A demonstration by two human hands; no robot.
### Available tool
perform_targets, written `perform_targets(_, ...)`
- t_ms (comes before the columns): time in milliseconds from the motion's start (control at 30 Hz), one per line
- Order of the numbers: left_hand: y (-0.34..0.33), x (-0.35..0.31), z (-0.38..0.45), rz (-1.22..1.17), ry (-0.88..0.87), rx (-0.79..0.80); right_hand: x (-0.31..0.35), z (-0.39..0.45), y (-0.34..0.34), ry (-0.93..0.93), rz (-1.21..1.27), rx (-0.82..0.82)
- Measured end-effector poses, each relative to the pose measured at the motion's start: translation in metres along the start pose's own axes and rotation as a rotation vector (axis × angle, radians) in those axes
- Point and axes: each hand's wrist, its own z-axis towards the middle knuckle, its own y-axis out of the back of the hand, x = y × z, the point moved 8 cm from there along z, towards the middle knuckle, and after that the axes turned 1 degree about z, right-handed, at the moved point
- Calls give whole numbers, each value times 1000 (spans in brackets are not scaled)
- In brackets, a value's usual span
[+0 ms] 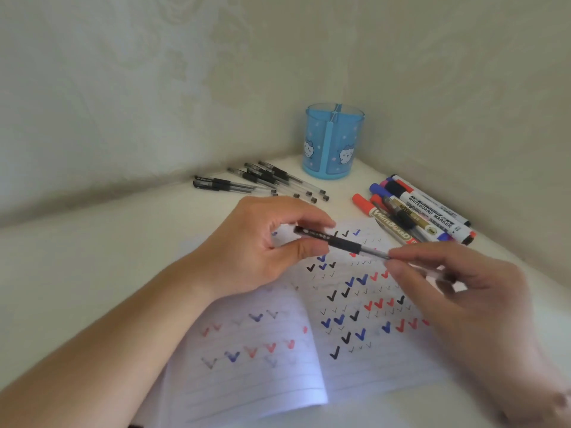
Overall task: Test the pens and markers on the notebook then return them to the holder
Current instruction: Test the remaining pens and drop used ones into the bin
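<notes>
Nearest us, the open notebook (247, 366) lies flat on the white table (92, 273), both pages crowded with red, blue and black ticks. Just above it we hold 1 black gel pen (340, 242) level between both hands: our left hand (262, 248) pinches the capped end between thumb and curled fingers, and our right hand (457, 288) pinches the clear barrel end between thumb and forefinger. We judge the pen light, stiff and a little slick on the clear plastic; the rubbery black sleeve at mid-barrel is the surest place to hold. Beyond, more gel pens (262, 180) lie loose to the left, whiteboard markers (417, 211) are heaped to the right, and the blue holder (333, 140) stands upright in the corner.
</notes>
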Motion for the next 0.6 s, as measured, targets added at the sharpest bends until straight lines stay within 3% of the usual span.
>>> perform_targets(100,21,48,5,323,159,-48,-22,9,26,-100,-58,-225)
perform_targets(200,50,112,-6,636,515,-22,-48,17,53,-261,-202,-406)
perform_targets(267,51,136,-18,696,704,86,-56,21,57,-322,-310,-401)
perform_targets(333,45,144,-23,685,772,138,-60,24,53,-361,-451,-340)
perform_targets(500,60,141,-22,708,774,-60,-59,27,33,-353,-713,-147)
perform_targets(600,66,142,-26,719,836,-101,-55,27,29,-270,-738,-137)
